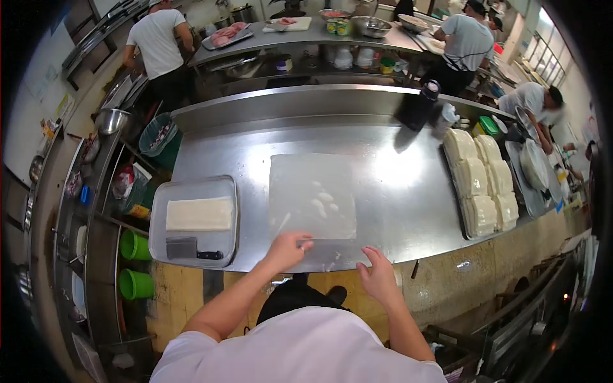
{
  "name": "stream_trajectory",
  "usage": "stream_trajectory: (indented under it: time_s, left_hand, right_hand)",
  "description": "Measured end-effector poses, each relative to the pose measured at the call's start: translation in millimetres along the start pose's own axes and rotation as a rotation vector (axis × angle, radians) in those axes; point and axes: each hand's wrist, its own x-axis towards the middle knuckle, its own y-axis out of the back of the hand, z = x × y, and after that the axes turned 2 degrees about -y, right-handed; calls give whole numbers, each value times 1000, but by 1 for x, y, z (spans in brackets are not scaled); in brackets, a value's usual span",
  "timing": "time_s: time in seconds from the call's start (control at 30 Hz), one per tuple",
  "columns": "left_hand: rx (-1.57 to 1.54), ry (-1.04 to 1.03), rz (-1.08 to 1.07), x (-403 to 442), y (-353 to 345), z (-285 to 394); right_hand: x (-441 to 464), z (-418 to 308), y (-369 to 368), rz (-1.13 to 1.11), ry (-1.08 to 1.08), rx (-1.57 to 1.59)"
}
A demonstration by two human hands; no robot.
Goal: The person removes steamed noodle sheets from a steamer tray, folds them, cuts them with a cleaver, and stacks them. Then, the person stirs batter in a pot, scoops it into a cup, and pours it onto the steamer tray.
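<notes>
One thin sheet [290, 185] lies flat on the surface [217, 143], right of the tray [234, 210], and we would do well to handle its near edge lightly and evenly, lest it crease or tear. Our left hand [287, 252] is narrow, fingers curled by that edge, though we cannot tell whether they grip it; our right hand [381, 277] is wide and looks empty, near the sheet's near right corner.
</notes>
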Motion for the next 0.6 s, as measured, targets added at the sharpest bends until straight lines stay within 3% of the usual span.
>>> stream_trajectory:
  time_s: [0.17,0.33,0.6]
  left_hand:
    - [88,156,179,97,45,-98]
    - [242,115,351,198,105,-144]
    - [329,281,171,299,120,-175]
  right_hand:
    - [43,-5,-29,-47,-12,-35]
    - [88,-38,-56,-92,-85,-49]
    - [128,-52,-76,-114,-153,-81]
